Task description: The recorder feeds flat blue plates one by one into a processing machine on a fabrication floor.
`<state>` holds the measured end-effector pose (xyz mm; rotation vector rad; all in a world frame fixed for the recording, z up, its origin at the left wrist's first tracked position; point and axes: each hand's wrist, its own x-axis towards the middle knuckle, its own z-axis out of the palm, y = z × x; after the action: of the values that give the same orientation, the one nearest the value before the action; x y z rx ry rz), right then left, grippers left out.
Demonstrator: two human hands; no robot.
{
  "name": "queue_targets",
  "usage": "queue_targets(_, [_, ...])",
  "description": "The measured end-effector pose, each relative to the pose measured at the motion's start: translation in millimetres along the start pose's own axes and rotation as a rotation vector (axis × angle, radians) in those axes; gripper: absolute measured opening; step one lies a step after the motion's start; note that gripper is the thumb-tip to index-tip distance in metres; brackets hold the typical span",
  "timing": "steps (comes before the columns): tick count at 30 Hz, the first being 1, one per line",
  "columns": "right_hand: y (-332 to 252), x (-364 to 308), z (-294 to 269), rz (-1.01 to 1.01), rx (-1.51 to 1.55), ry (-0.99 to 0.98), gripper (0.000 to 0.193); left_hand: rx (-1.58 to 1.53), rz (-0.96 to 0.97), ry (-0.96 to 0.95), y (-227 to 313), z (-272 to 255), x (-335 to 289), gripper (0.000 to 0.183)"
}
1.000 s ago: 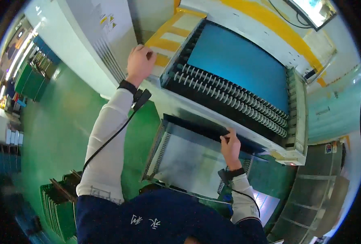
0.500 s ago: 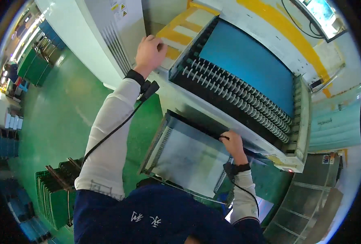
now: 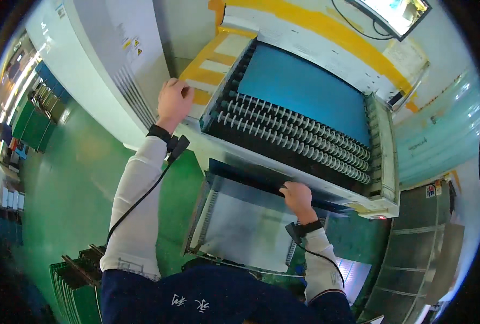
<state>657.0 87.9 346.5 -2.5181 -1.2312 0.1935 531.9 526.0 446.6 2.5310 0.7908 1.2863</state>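
My left hand [image 3: 175,102] is curled into a loose fist at the yellow-taped ledge, left of the roller conveyor [image 3: 299,143]. Nothing shows in its fingers; whether it touches the ledge I cannot tell. My right hand [image 3: 298,201] is closed, fingertips pinching the upper edge of a thin dark panel [image 3: 234,173] that stands tilted between the conveyor's front and a rack [image 3: 199,218]. Below it, a pale grey sheet [image 3: 245,229] lies in the slotted rack. On the conveyor's rows of white wheels, a flat blue panel [image 3: 305,81] lies at the far side.
A tall white cabinet [image 3: 110,59] stands on the left. Green panels [image 3: 72,286] stand in a rack at the lower left. A monitor [image 3: 397,13] hangs at the upper right, over a clear plastic curtain [image 3: 440,135]. The floor [image 3: 83,178] is green.
The view has shifted, so the conveyor sits further left. The dark panel's edge now shows more above the rack, with my right hand at it. My left hand keeps its curled shape.
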Motion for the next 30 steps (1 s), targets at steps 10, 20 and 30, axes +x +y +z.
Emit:
queue_targets(10, [-30,-13,-76,-0.143,-0.034,0.213,0.019,-0.018,-0.027,-0.004,0,0,-3,0.013])
queue_targets(20, [-26,-38,-198,-0.136,0.065,0.559,0.023,0.014,-0.009,-0.018,1,-2,-2,0.014])
queue_targets(30, [61,-128,-302,0.277,0.198,1.219,0.036,0.004,0.000,-0.003,-1,0,-2,0.013])
